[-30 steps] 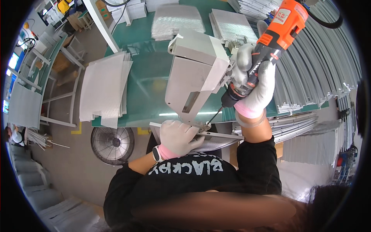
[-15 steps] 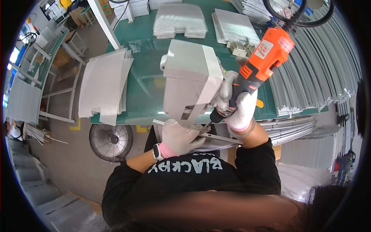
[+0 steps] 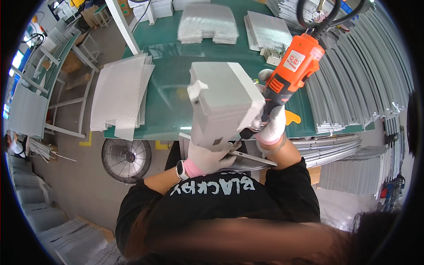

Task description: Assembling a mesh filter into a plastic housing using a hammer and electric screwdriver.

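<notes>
My right hand [image 3: 276, 127], in a white glove with a pink cuff, is wrapped around the dark grip of an orange and black electric screwdriver [image 3: 289, 66]. Its tip points down toward a long pale metal strip [image 3: 254, 158] in front of my body. My left hand [image 3: 205, 160], gloved the same way, closes on this strip close to the screwdriver tip. A grey-white box-shaped housing [image 3: 221, 97] stands between my hands and the table, hiding some of the fingers. Whether a screw sits at the tip is too small to tell.
A green table [image 3: 168, 97] carries stacks of silvery sheets [image 3: 207, 24], pale sheets [image 3: 119, 92] and a metal block [image 3: 273, 56]. Long metal strips [image 3: 357, 75] fill the right side. A flat orange piece [image 3: 292, 117] lies near the edge. A floor fan [image 3: 126, 160] stands at left.
The screwdriver has moved slightly left, its body a little lower. The grey-white housing appears lower and nearer my left hand. Both hands keep their hold.
</notes>
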Tool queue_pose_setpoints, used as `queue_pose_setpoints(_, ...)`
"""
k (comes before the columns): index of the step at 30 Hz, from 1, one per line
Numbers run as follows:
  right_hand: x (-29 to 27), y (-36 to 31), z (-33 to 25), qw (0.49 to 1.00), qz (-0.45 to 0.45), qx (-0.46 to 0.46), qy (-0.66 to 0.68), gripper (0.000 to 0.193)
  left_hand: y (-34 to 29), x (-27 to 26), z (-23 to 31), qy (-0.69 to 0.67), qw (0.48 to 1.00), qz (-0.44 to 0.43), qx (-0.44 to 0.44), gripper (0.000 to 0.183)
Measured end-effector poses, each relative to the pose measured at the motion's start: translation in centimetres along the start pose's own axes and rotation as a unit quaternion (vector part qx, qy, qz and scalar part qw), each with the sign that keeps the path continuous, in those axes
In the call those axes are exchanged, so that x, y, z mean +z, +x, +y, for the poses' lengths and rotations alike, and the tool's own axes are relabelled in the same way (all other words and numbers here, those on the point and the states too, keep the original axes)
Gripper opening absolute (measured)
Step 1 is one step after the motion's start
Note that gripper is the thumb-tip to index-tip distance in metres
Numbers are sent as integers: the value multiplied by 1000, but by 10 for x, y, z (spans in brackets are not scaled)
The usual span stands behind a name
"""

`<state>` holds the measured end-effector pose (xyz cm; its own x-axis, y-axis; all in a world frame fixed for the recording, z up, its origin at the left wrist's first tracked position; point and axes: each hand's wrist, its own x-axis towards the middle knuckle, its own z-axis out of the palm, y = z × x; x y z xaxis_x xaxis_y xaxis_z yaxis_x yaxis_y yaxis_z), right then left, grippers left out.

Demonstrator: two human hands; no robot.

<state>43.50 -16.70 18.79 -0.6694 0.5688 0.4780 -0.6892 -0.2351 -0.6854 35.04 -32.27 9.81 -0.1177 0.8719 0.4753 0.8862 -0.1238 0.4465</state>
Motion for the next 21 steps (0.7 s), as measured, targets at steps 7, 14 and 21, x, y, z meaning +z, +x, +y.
queue_pose_setpoints(7, 15, 56, -37, 992, 15, -90, -84, 59, 24, -14, -14, 108, 992, 34, 55, 25)
queue_pose_setpoints(14, 7, 139, -111, 761, 66, -347, -544, 61, 92, -28, -96, 125, 989, 77, -11, 27)
queue_pose_setpoints(21, -41, 150, -168, 555, 87, -370, -740, 54, 181, -62, -155, 134, 959, -89, -234, 41)
